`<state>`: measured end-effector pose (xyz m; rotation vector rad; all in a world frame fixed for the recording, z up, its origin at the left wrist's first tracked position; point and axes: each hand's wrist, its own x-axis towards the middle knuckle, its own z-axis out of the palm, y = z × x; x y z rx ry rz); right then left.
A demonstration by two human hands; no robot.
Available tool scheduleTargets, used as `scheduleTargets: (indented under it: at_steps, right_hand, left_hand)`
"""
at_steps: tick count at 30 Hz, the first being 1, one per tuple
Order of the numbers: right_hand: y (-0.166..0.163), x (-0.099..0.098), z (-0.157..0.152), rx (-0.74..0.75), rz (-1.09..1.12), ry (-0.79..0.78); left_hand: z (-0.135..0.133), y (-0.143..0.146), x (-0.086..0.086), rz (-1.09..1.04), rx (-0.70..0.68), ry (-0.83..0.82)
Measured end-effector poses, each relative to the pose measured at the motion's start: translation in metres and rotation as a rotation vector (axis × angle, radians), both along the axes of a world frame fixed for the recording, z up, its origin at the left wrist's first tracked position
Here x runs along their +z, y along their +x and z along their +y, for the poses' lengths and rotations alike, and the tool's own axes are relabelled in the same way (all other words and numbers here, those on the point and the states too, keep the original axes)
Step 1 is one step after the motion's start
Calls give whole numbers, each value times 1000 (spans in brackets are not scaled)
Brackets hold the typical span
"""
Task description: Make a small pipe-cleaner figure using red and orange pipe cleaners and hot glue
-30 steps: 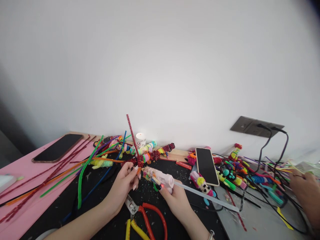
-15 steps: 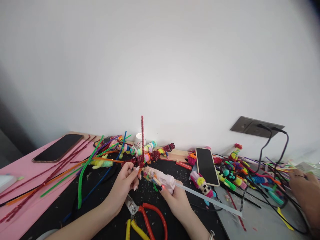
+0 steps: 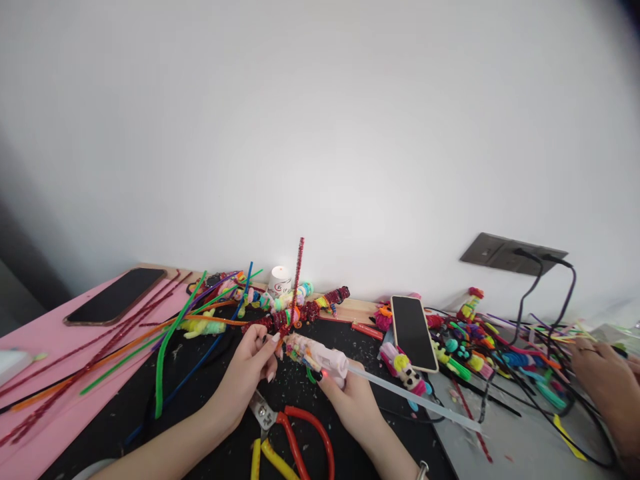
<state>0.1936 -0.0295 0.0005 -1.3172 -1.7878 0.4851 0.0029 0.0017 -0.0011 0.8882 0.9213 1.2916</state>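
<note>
Near the middle of the black mat [image 3: 350, 420], my left hand [image 3: 254, 360] pinches a small pipe-cleaner piece. From this piece a red tinsel pipe cleaner [image 3: 299, 273] stands up, leaning slightly right. My right hand [image 3: 350, 400] is wrapped round a pale pink glue gun [image 3: 320, 357] with a lit red light. Its nozzle points left and is right beside my left fingertips; I cannot tell whether it touches the piece. A long clear glue stick [image 3: 420, 397] sticks out of its back. Scissors [image 3: 267, 413] with red handles lie below, between my wrists.
Pipe-cleaner figures [image 3: 325, 303] lie along the wall, by a paper cup [image 3: 280, 280]. Loose pipe cleaners [image 3: 170, 340] and a dark phone [image 3: 116, 297] are at left. Another phone [image 3: 414, 332] lies at right, near cables plugged into an outlet [image 3: 515, 253]. A co-worker's hand [image 3: 600, 373] is far right.
The upright red pipe cleaner has tipped to the right. My hands stay in nearly the same place. The co-worker's hand at far right has shifted slightly left.
</note>
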Motion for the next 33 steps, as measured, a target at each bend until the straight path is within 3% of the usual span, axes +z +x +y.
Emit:
scheduleTargets:
  at_steps: [4,15,22,27,33]
  right_hand:
    - [-4,9,0,73,8,-34]
    - [-3,9,0,92,42,-32]
    - [-4,13,0,65,-10,-44]
    - [1,11,4,-81,-127,-77]
    - [12,-7,11,-341,-335,15]
  left_hand:
    - [0,0,-1,-16,0,-9]
    - [-3,3,15,-112,8,-101]
    - [-4,1,16,-133,-23,-99]
    - [-5,1,17,-123,-13,-68]
    - [-4,2,14,-24,2,-4]
